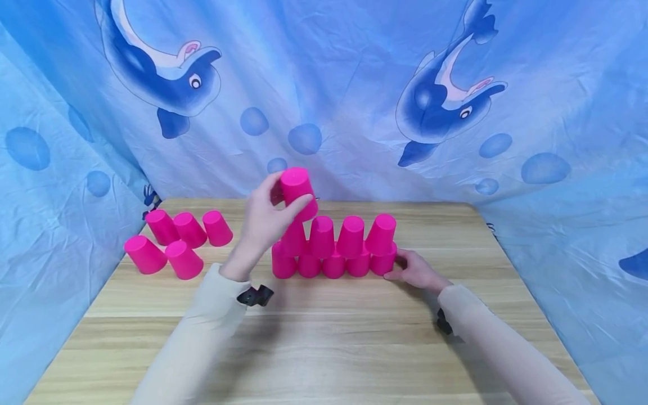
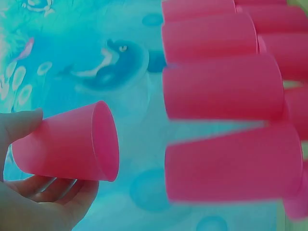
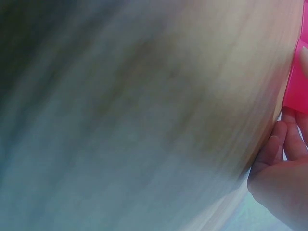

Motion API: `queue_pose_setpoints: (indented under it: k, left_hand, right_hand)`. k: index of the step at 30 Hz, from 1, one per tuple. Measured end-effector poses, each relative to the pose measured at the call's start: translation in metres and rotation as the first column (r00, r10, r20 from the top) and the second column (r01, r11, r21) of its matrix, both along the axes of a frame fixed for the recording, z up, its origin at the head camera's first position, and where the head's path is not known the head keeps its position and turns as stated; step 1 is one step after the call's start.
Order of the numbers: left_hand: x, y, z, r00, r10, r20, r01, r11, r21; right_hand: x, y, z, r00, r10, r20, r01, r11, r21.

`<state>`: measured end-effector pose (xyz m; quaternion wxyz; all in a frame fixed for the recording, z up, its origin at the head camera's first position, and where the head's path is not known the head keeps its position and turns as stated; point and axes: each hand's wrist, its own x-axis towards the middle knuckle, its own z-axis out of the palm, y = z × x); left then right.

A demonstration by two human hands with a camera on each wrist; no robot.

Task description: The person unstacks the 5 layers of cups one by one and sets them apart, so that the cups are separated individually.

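Observation:
Pink plastic cups stand upside down in two stacked rows at mid-table: several in the bottom row [image 1: 333,266], several in the upper row [image 1: 350,239]. My left hand [image 1: 265,216] grips another pink cup [image 1: 298,194], mouth down, over the upper row's left end. The left wrist view shows the thumb on one side of this held cup [image 2: 67,144] and the fingers on the other, with a gap between it and the stacked cups [image 2: 231,163]. Low at the right end, my right hand [image 1: 417,271] holds the end bottom cup [image 1: 383,264] between thumb and fingers.
Several loose pink cups [image 1: 184,260] stand upside down on the left part of the wooden table [image 1: 324,337]. A blue cloth with dolphins [image 1: 354,157] hangs behind the table and along its sides. Dark wrist cameras [image 1: 255,295] sit at both cuffs.

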<state>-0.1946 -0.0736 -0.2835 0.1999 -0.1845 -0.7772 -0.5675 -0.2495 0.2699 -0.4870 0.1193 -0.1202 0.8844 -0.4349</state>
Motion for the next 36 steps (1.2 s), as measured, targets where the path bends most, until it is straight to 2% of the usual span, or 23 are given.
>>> queue_pose_setpoints:
  k: [3,10,19,24,29,36]
  left_hand:
    - [-0.003,-0.017,-0.005,0.998,0.059,0.007,-0.059,0.998,-0.004]
    - [-0.021,-0.055,-0.037,0.985,0.173,0.007,-0.173,0.985,-0.017]
    - [-0.019,-0.087,-0.051,0.956,0.292,0.036,-0.29,0.955,-0.055]
    - [-0.016,-0.104,-0.067,0.929,0.363,0.074,-0.352,0.928,-0.124]
    - [-0.017,-0.121,-0.091,0.91,0.39,0.14,-0.363,0.913,-0.185]
    - [-0.015,-0.144,-0.121,0.875,0.408,0.261,-0.322,0.893,-0.314]
  right_hand:
    - [0.0,-0.001,0.0,1.0,-0.003,0.005,0.003,1.0,0.0]
    - [-0.001,-0.001,-0.001,1.0,-0.006,0.015,0.006,1.0,0.008]
    - [0.0,-0.002,0.002,1.0,-0.004,0.013,0.004,1.0,0.009]
    - [0.001,-0.002,0.003,1.0,-0.005,0.018,0.005,1.0,0.009]
    - [0.001,-0.002,0.003,1.0,-0.007,0.012,0.007,1.0,0.008]
    - [0.002,-0.002,0.002,1.0,-0.017,0.021,0.016,1.0,0.012]
